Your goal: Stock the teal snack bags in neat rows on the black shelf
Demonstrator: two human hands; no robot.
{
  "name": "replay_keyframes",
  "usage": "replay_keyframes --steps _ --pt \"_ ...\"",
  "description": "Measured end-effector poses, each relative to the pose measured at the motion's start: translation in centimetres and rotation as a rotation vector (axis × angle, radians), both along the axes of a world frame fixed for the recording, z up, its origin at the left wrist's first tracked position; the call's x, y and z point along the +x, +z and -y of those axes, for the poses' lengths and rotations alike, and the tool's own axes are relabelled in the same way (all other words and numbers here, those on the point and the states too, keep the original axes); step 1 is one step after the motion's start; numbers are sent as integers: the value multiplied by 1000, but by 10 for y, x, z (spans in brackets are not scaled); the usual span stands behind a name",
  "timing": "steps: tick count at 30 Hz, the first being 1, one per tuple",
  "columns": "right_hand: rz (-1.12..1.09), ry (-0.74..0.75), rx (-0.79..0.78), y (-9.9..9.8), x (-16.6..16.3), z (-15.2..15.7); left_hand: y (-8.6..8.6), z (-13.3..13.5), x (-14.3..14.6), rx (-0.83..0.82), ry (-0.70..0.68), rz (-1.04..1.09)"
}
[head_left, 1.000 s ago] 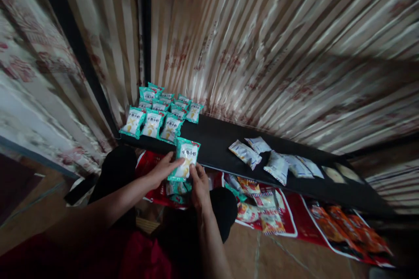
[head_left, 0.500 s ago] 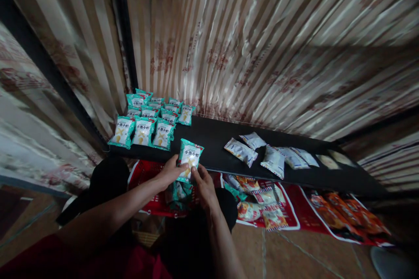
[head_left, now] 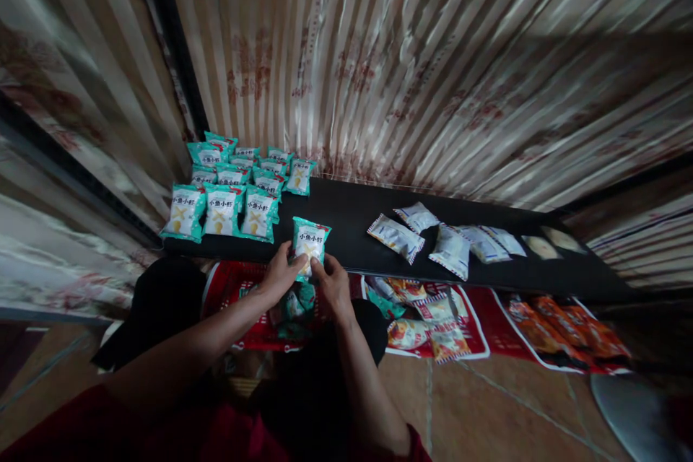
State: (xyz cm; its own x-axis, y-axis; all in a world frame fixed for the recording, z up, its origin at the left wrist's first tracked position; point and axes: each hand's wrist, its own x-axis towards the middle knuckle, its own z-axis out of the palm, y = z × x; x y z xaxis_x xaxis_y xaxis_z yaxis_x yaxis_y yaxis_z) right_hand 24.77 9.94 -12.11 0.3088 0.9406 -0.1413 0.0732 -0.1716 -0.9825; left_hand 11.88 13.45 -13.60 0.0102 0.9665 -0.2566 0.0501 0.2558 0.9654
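Note:
Between my two hands is a teal and white snack bag (head_left: pixel 310 240), held upright at the front edge of the black shelf (head_left: pixel 346 216). My left hand (head_left: pixel 282 272) grips its left side, thumb across the front. My right hand (head_left: pixel 332 280) pinches the lower right side, thumb also on the front. Matching teal snack bags (head_left: pixel 221 211) stand in rows at the shelf's left end. Below my hands, more teal bags (head_left: pixel 297 309) lie in a red basket (head_left: pixel 246 336), partly covered by my arms.
White snack bags (head_left: pixel 452 251) lie along the shelf's right half. Under the shelf, another red basket (head_left: pixel 479 325) holds mixed bags, and one farther right holds orange packets (head_left: pixel 568 332). A striped curtain (head_left: pixel 368 72) hangs behind. My knees are close to the baskets.
The view has shifted slightly, so most things sit a little further left and higher. Both hands keep hold of the same snack bag, still near the shelf's front edge.

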Motion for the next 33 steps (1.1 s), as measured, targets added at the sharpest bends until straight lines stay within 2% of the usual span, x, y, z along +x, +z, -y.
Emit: replay_keyframes --steps 7,12,15,19,24,28,33 --pt "81 -24 22 2 4 -30 -4 -15 -4 123 -29 -90" --pt "-12 127 20 10 7 -44 -7 -30 -7 173 -21 -157" --pt "-59 164 18 10 9 -49 -13 -36 -7 176 -5 -177" --pt "-38 150 17 4 10 -56 -19 -41 -5 193 -9 -203" --pt "90 119 12 -2 9 -68 -12 -42 -4 273 -18 -342" --pt "198 102 3 -10 11 -78 -9 -37 -2 381 -34 -528" --pt "254 90 -4 -21 14 -86 -16 -27 0 576 -91 -650"
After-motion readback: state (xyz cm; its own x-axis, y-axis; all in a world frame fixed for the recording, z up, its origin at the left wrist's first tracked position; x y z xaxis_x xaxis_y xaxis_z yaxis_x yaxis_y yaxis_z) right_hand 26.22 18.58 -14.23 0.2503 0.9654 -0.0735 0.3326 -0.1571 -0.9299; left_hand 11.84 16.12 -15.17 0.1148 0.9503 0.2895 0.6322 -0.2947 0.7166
